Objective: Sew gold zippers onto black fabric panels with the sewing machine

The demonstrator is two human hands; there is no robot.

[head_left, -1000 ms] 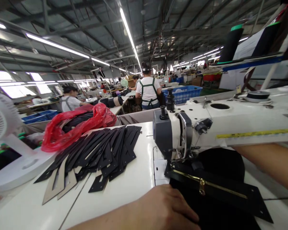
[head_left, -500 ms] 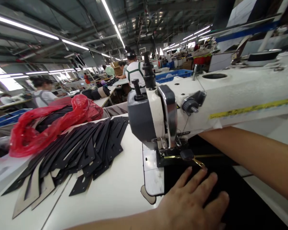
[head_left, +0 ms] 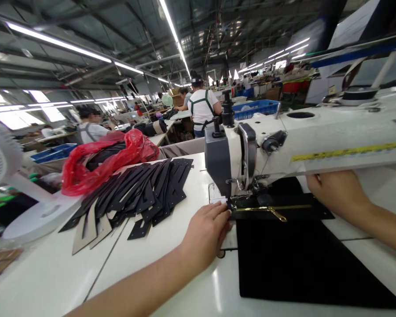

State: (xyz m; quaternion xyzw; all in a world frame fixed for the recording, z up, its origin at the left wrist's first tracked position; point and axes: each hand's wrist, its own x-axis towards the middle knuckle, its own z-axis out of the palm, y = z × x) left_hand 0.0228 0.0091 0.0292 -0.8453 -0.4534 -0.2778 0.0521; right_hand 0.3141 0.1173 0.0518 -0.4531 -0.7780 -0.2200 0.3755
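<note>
A black fabric panel (head_left: 293, 264) lies under the sewing machine head (head_left: 222, 163). Across its top edge runs a black strip with a gold zipper (head_left: 255, 209), its gold pull (head_left: 277, 214) hanging toward me. My left hand (head_left: 204, 231) is closed at the left end of this strip, fingers together beside the presser foot and thumb tucked underneath. Beneath the machine's white arm, my right hand (head_left: 338, 191) is curled near the strip's right end. Its fingertips are partly hidden, so whether they grip anything does not show.
Many black cut strips (head_left: 152, 189) lie fanned on the white table (head_left: 145, 268), left of the machine. Behind them is a red plastic bag (head_left: 86, 171) of dark pieces. A white fan (head_left: 42, 207) stands at far left. Co-workers (head_left: 203, 108) are further back.
My left hand has moved from lying spread on the black panel to the zipper strip's left end, fingers closed. My right hand has drawn back into view. The camera has turned left.
</note>
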